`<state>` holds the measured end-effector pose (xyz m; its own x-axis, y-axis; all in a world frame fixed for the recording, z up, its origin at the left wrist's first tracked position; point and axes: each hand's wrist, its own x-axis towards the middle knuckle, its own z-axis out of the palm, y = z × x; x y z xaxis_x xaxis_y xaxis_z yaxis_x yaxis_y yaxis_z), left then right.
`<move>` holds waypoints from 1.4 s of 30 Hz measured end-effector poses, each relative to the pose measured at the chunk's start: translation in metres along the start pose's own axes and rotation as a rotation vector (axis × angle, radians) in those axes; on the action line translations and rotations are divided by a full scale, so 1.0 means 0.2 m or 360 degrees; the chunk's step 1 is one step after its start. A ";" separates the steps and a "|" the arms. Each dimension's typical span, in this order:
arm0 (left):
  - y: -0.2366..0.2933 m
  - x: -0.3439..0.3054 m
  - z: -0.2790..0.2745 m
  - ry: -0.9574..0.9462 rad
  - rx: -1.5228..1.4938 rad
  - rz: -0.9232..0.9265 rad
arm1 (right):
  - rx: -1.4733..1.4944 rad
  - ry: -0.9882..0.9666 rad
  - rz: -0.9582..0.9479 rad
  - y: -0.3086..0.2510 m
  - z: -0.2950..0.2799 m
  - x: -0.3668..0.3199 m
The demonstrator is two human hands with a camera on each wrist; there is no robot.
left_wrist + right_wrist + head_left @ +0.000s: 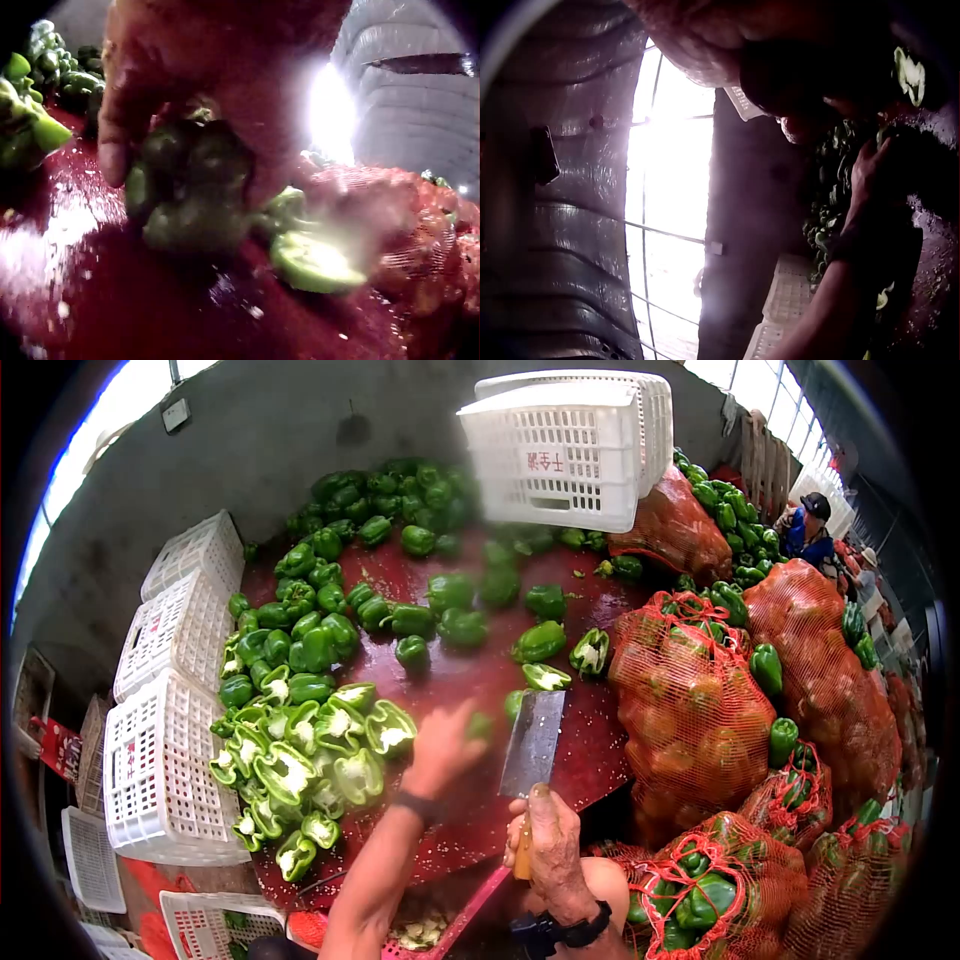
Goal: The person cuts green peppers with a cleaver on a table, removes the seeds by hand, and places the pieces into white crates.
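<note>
My left hand (pixel 440 748) is over the middle of the red table, blurred in the head view. Its fingers grip a whole green bell pepper (pixel 196 191), stem up, close over the tabletop in the left wrist view. My right hand (pixel 557 858) holds a cleaver (pixel 533 745) by its wooden handle, thumb on top, broad blade pointing away from me. Just past the blade tip lies a cut bell pepper half (pixel 546 677), and another half (pixel 590 652) is farther right. Left of my left hand is a heap of halved peppers (pixel 285 771) showing pale seeds.
Whole green peppers (pixel 318 648) spread over the red table (pixel 590 745) toward the back wall. White plastic crates (pixel 163 765) line the left side, and more crates (pixel 555 450) stand at the back. Red mesh sacks of peppers (pixel 690 720) crowd the right edge.
</note>
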<state>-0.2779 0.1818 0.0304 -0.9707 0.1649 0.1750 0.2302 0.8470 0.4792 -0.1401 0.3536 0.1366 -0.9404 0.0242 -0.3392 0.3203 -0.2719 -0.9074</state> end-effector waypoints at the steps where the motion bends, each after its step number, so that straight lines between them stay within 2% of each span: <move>1: 0.07 -0.11 -0.09 0.0009 -0.0102 -0.0183 | -0.0022 -0.0008 -0.0008 0.01 0.00 -0.01; 3: 0.02 -0.35 -0.09 0.0069 -0.0157 -0.0543 | -0.0118 -0.0028 0.0039 0.00 0.03 -0.02; 7: -0.03 -0.83 -0.13 0.0292 -0.0962 -0.1052 | -0.0429 -0.0203 0.0084 0.12 0.07 -0.04; 8: -0.06 -0.95 -0.13 0.0347 -0.1173 -0.1204 | -0.0664 -0.0304 -0.0115 0.21 0.07 -0.04; 10: -0.15 -1.15 -0.04 0.0547 -0.1136 -0.1255 | -0.0923 -0.0529 -0.0379 0.36 0.07 -0.06; 11: -0.17 -1.21 -0.01 0.0681 -0.1213 -0.1242 | -0.1036 -0.0627 -0.0524 0.43 0.07 -0.07; 12: -0.15 -1.25 -0.02 0.0746 -0.1090 -0.1233 | -0.1126 -0.0725 -0.0581 0.45 0.09 -0.11; 13: -0.10 -1.27 -0.09 0.0706 -0.1124 -0.1243 | -0.1359 -0.0774 -0.0826 0.47 0.11 -0.14; 14: -0.15 -1.30 -0.03 0.0780 -0.1026 -0.1218 | -0.1580 -0.0787 -0.1088 0.49 0.13 -0.17; 15: -0.19 -1.33 0.03 0.0846 -0.0931 -0.1192 | -0.1504 -0.0818 -0.0770 0.40 0.16 -0.26; 17: -0.16 -1.33 0.01 0.0867 -0.0781 -0.1192 | -0.1503 -0.0857 -0.0688 0.38 0.17 -0.35; 19: -0.09 -1.32 -0.06 0.0880 -0.0767 -0.1132 | -0.1727 -0.0887 -0.0884 0.42 0.13 -0.38; 20: -0.07 -1.31 -0.09 0.0929 -0.0689 -0.1009 | -0.1842 -0.0898 -0.0978 0.45 0.10 -0.39; 24: -0.06 -1.31 -0.09 0.1031 -0.0659 -0.0861 | -0.1749 -0.0748 -0.0751 0.58 0.08 -0.36; 27: -0.05 -1.32 -0.10 0.1029 -0.0429 -0.0741 | -0.1738 -0.0820 -0.0821 0.60 0.09 -0.34; 30: -0.05 -1.32 -0.12 0.0965 -0.0354 -0.0668 | -0.1831 -0.1080 -0.1280 0.60 0.10 -0.28; 33: -0.09 -1.32 -0.12 0.0938 -0.0286 -0.0595 | -0.1916 -0.1214 -0.1437 0.62 0.14 -0.20; 36: -0.10 -1.33 -0.11 0.0933 -0.0188 -0.0546 | -0.2057 -0.1130 -0.1387 0.66 0.20 -0.19; 39: -0.10 -1.32 -0.11 0.0910 -0.0284 -0.0619 | -0.1945 -0.0763 -0.0834 0.66 0.29 -0.25; 40: -0.10 -1.31 -0.11 0.0897 -0.0347 -0.0679 | -0.1995 -0.0795 -0.0975 0.85 0.26 -0.15; 41: -0.10 -1.32 -0.11 0.0879 -0.0407 -0.0744 | -0.2053 -0.0864 -0.1089 0.91 0.26 -0.09; 42: -0.09 -1.34 -0.12 0.0909 -0.0236 -0.0550 | -0.2105 -0.0929 -0.1189 0.94 0.26 -0.08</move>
<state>-0.0194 0.1096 -0.0050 -0.8107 -0.4295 0.3979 -0.0394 0.7181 0.6949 -0.0711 0.2525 -0.0153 -0.7371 -0.6674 0.1056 -0.6226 0.6100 -0.4902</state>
